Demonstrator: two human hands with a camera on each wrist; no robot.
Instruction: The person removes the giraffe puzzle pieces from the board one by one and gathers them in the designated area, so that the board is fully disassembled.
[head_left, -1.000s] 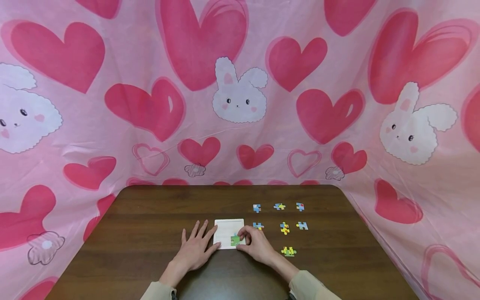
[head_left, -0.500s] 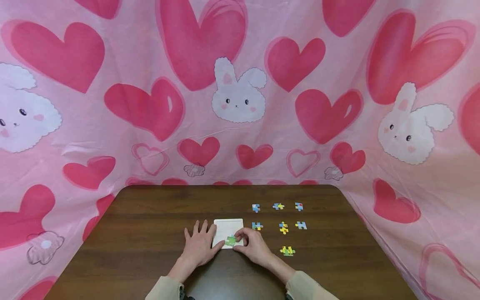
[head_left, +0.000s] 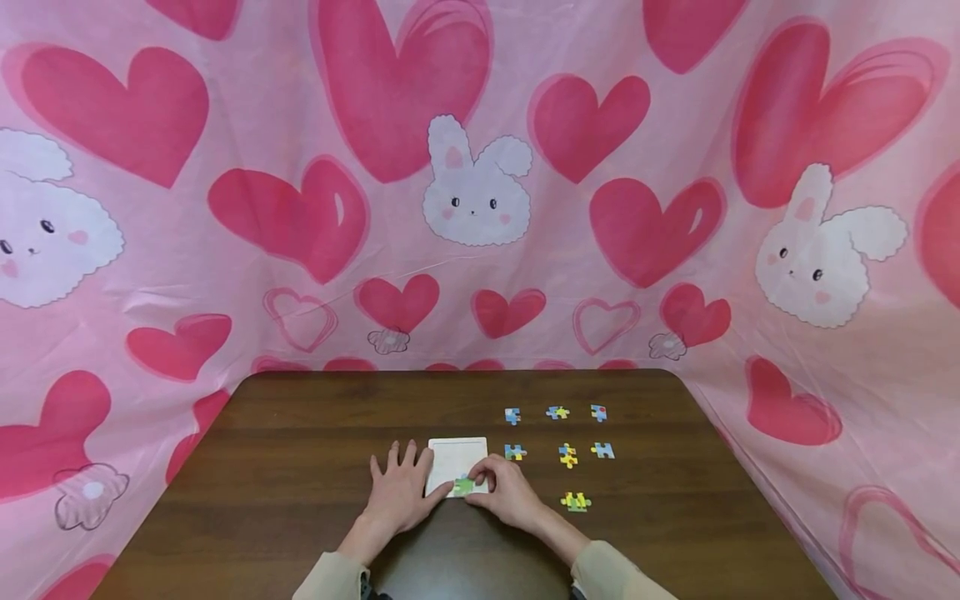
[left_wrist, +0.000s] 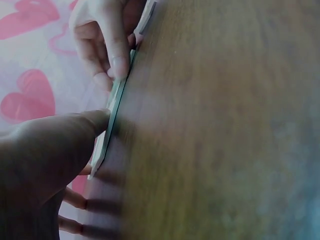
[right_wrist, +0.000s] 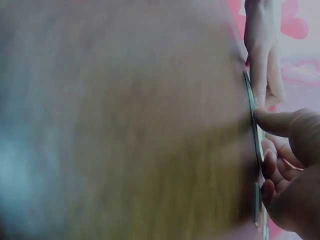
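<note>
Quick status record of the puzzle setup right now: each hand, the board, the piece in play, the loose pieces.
left hand: flat on the table, fingers straight, touching the board's left edge
right hand: fingers curled on the green piece
board: white, square, flat on the table between the hands
green piece: at the board's near edge
loose pieces: seven, spread on the table right of the board

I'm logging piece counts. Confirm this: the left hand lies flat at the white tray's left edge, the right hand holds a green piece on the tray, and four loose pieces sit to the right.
Wrong count. The head view shows seven loose pieces right of the white tray, not four. Left hand and right hand with the green piece are as stated.
</note>
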